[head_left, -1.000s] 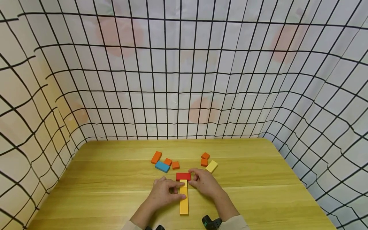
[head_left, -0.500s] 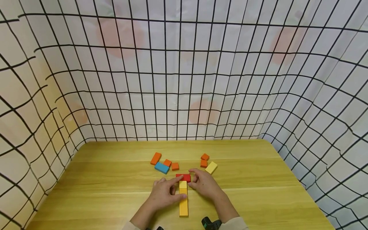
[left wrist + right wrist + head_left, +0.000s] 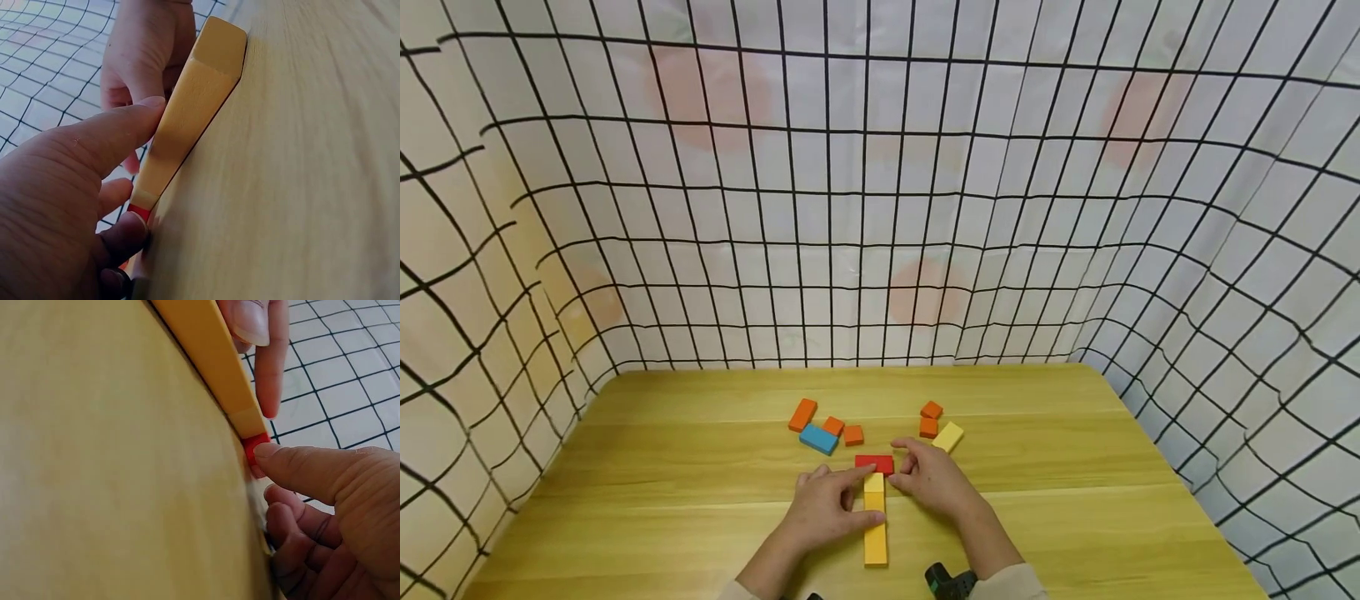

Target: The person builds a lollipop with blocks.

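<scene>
A yellow row of blocks (image 3: 875,546) points away from the person, with a paler section (image 3: 873,482) at its far end. Across that end lies a red block (image 3: 872,461), forming a T. My left hand (image 3: 822,507) rests its thumb on the yellow row and its extended index fingertip at the red block. My right hand (image 3: 934,478) is at the red block's right end; in the right wrist view its thumb (image 3: 300,464) touches the red block (image 3: 255,445). In the head view its index fingertip sits beyond the block's far edge, seemingly apart from it.
Back left lie a blue block (image 3: 818,439), a long orange block (image 3: 802,414) and two small orange blocks (image 3: 853,435). Back right are two more small orange blocks (image 3: 928,427) beside a pale yellow block (image 3: 948,437). Black netting (image 3: 865,250) encloses the wooden table (image 3: 662,467).
My left index finger has moved forward from the pale end of the yellow row to the red block. The left thumb stays on the yellow row, and the right hand has barely moved.
</scene>
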Demonstrator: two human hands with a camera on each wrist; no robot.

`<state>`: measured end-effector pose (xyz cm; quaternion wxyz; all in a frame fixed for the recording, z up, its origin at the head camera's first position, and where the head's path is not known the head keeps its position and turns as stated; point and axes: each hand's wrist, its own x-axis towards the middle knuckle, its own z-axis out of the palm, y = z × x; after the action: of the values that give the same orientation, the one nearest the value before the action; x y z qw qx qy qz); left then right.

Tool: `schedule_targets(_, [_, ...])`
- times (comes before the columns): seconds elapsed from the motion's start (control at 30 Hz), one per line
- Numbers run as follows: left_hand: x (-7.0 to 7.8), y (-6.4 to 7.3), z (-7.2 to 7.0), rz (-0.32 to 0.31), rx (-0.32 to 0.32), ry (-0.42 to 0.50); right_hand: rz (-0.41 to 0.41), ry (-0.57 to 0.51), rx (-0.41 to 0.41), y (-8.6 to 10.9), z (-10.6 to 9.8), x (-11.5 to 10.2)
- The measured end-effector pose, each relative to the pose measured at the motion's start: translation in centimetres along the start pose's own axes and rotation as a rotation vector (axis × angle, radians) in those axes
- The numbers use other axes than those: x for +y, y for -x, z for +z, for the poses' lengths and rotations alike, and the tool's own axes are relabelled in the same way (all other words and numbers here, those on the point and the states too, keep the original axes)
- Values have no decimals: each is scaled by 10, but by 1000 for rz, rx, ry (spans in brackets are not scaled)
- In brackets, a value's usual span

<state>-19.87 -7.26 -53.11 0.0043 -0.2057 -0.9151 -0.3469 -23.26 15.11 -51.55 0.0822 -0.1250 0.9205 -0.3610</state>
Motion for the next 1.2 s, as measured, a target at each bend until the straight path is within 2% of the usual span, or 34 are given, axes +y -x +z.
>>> schedule_targets(0.13, [0, 1, -2, -12, -3, 3, 14, -23, 27, -1, -5, 1])
schedule_targets(0.3, [1, 0, -1, -17, -12, -1, 26, -31, 114, -2, -14, 3])
schedule_targets(0.47, [0, -1, 0, -14, -6, 6, 63, 34, 205, -10, -27, 9])
schedule_targets(0.57, [0, -1, 0, -15, -3, 12, 88, 71, 232, -15, -38, 14])
schedule_targets(0.83, [0, -1, -2, -16, -9, 23, 91, 203, 193, -23, -60, 22])
schedule_targets(1.03, [0, -1, -2, -15, -9, 21, 102, 206, 142, -28, -62, 26])
schedule_targets(1.2, [0, 0, -2, -29, -23, 20, 121, 214, 136, -32, -58, 28])
